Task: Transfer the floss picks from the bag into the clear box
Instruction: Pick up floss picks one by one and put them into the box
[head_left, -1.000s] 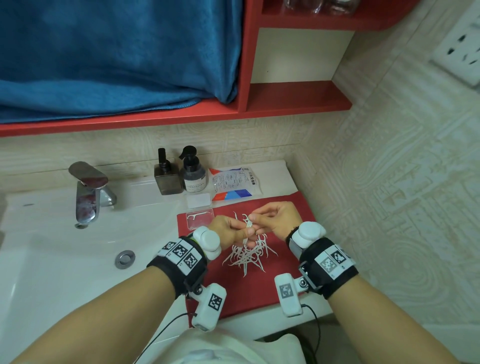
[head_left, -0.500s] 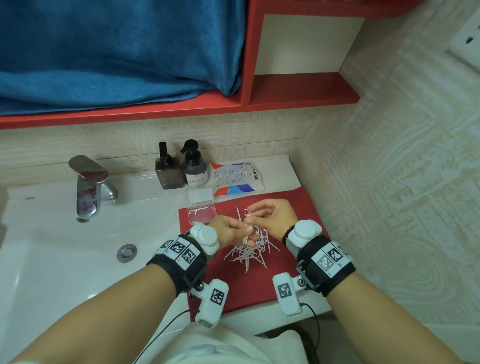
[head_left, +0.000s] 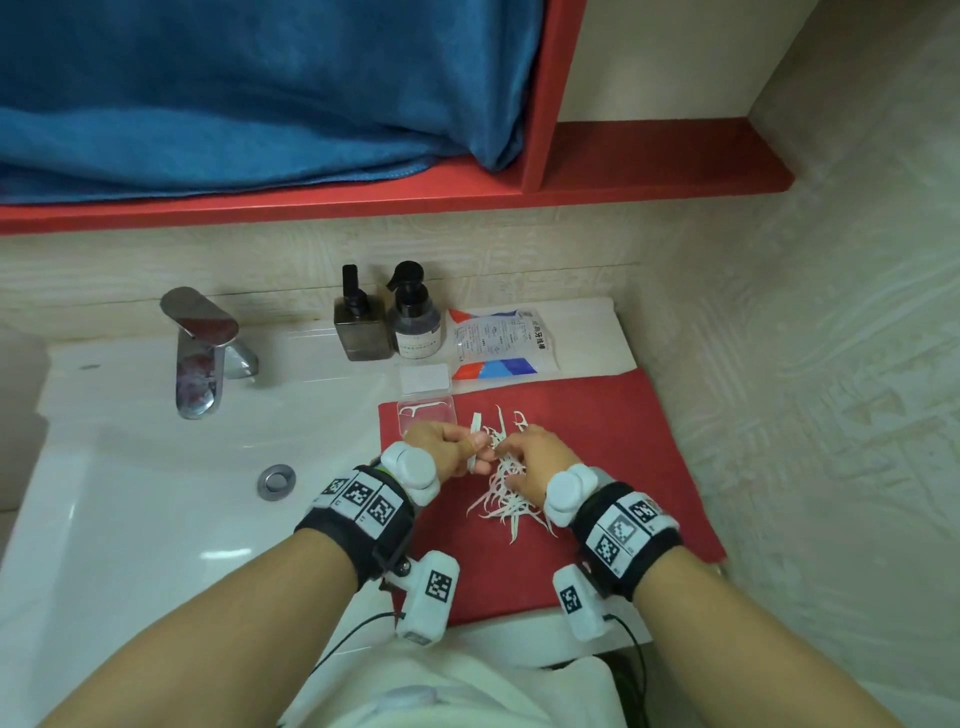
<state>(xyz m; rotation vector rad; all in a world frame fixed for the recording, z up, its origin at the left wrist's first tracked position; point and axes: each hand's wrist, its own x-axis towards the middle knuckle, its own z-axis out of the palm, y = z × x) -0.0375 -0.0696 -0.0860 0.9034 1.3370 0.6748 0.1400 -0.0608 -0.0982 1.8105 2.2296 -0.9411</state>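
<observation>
The left hand (head_left: 448, 451) pinches gathered floss picks (head_left: 504, 488) as one bundle; the right hand (head_left: 535, 457), fingers curled, picks another from the pile. The clear box (head_left: 427, 414) waits at eleven o'clock.

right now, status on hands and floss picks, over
Left hand pinching a few picks; right hand fingers in the loose floss picks on the red mat. One pick in the clear box. Nothing blocking the box.
</observation>
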